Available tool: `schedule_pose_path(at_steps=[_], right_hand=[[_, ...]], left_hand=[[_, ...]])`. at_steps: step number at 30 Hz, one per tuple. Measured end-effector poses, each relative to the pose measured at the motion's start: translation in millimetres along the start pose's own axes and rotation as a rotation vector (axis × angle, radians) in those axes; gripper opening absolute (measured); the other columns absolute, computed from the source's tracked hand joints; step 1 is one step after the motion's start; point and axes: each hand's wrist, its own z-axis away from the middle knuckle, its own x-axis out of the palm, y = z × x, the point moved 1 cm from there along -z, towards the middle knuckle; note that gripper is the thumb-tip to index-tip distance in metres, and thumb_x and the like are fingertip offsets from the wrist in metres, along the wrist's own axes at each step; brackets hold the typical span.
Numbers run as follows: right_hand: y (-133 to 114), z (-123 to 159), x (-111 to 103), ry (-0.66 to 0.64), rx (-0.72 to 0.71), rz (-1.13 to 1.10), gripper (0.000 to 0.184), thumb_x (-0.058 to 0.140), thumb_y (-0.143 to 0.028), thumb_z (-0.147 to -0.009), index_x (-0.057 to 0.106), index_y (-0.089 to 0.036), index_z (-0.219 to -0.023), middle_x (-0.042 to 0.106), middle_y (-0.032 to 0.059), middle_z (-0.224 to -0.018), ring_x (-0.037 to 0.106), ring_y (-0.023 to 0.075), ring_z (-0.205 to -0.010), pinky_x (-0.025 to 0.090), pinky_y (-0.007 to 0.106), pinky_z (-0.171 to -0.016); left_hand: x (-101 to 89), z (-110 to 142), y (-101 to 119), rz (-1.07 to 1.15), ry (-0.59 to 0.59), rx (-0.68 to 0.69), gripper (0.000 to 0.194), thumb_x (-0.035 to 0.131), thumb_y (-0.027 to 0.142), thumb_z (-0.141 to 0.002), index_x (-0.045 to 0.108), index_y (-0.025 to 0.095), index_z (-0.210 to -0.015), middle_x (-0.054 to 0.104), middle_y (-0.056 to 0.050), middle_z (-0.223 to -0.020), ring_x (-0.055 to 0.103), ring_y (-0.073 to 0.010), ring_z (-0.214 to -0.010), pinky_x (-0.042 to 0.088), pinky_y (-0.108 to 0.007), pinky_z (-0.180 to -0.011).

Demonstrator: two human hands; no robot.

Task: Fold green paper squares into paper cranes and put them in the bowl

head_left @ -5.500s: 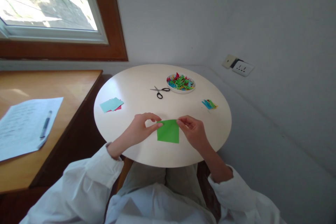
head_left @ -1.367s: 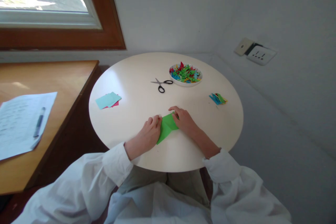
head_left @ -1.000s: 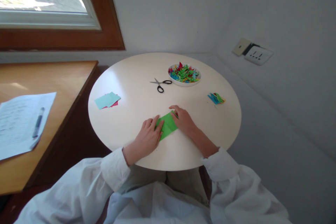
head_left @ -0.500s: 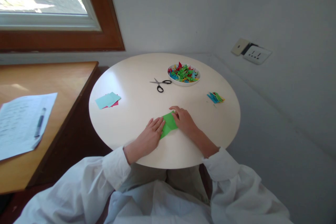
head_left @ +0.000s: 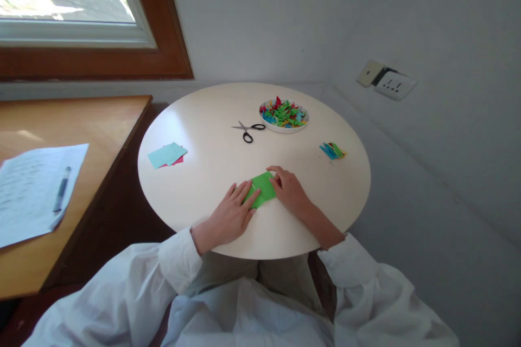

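Observation:
A green sheet of paper (head_left: 265, 190) lies near the front middle of the round white table (head_left: 195, 195). My left hand (head_left: 232, 214) rests flat on its left part, fingers spread across the paper. At the paper's right edge is my right hand (head_left: 291, 192), with its thumb and forefinger bent round the upper right corner. Its other fingers are curled and partly hidden. A pale line, perhaps a crease, shows beside my left fingers.
Open scissors (head_left: 246, 131) lie beyond the paper, beside a white bowl (head_left: 287, 130) of small colourful folded paper pieces. Light blue and red paper sheets (head_left: 167, 155) lie on the left, coloured paper strips (head_left: 332, 150) on the right. A wooden desk (head_left: 114, 124) bears written papers (head_left: 32, 190) and a pen (head_left: 62, 190).
My left fingers have spread apart and reach further over the green paper. My right hand has shifted slightly to the right along its edge.

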Motion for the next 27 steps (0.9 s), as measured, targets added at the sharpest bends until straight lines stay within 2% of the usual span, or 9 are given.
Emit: schedule_pose_path(at_steps=[2,4,10,15,21,27], right_hand=[[0.5,0.3,0.2,0.004,-0.027,0.007,0.030,0.044,-0.011,-0.079,0.057,-0.019,-0.105,0.064,0.0073,-0.094,0.056,0.0177,-0.080,0.042,0.032,-0.077],[1.0,0.0,0.5,0.008,-0.036,0.006,0.030,0.043,-0.011,-0.079,0.056,-0.020,-0.104,0.064,0.0072,-0.097,0.056,0.0180,-0.083,0.041,0.033,-0.080],[1.6,2.9,-2.1,0.043,0.008,-0.066,0.027,0.044,-0.020,-0.082,0.054,-0.018,-0.106,0.059,0.0021,-0.071,0.052,0.0146,-0.062,0.042,0.028,-0.066],[4.1,8.9,-4.9,0.032,0.010,-0.049,0.028,0.047,-0.017,-0.079,0.056,-0.018,-0.106,0.055,0.0002,-0.066,0.050,0.0141,-0.060,0.041,0.027,-0.063],[5.6,9.8,-6.2,0.010,0.030,-0.059,0.030,0.047,-0.012,-0.077,0.057,-0.016,-0.105,0.064,0.0078,-0.088,0.055,0.0168,-0.073,0.043,0.030,-0.071],[5.3,11.7,-8.2,0.047,0.019,-0.133,0.027,0.046,-0.019,-0.081,0.058,-0.018,-0.104,0.066,0.0088,-0.097,0.058,0.0180,-0.080,0.044,0.033,-0.077]], left_hand=[[0.4,0.0,-0.4,-0.009,-0.006,0.004,0.047,0.026,0.030,-0.093,0.035,0.011,-0.134,0.037,-0.019,-0.139,0.027,-0.0299,-0.132,0.025,-0.049,-0.105],[1.0,0.2,-0.8,-0.010,0.001,0.007,0.047,0.026,0.030,-0.093,0.034,0.011,-0.135,0.037,-0.018,-0.139,0.026,-0.0292,-0.132,0.025,-0.049,-0.105],[2.9,1.7,-1.0,-0.003,0.029,0.003,0.046,0.026,0.029,-0.093,0.035,0.012,-0.134,0.037,-0.017,-0.139,0.024,-0.0277,-0.134,0.024,-0.049,-0.105],[2.8,1.6,-0.5,0.011,0.049,0.003,0.046,0.027,0.030,-0.093,0.034,0.012,-0.135,0.037,-0.017,-0.140,0.024,-0.0259,-0.134,0.021,-0.046,-0.107],[2.6,1.8,-0.3,0.001,0.034,-0.003,0.046,0.028,0.029,-0.092,0.034,0.013,-0.135,0.036,-0.017,-0.140,0.025,-0.0264,-0.134,0.021,-0.046,-0.107],[0.5,2.1,0.4,0.035,0.036,-0.011,0.047,0.027,0.030,-0.093,0.032,0.012,-0.136,0.032,-0.018,-0.142,0.021,-0.0256,-0.135,0.019,-0.046,-0.108]])
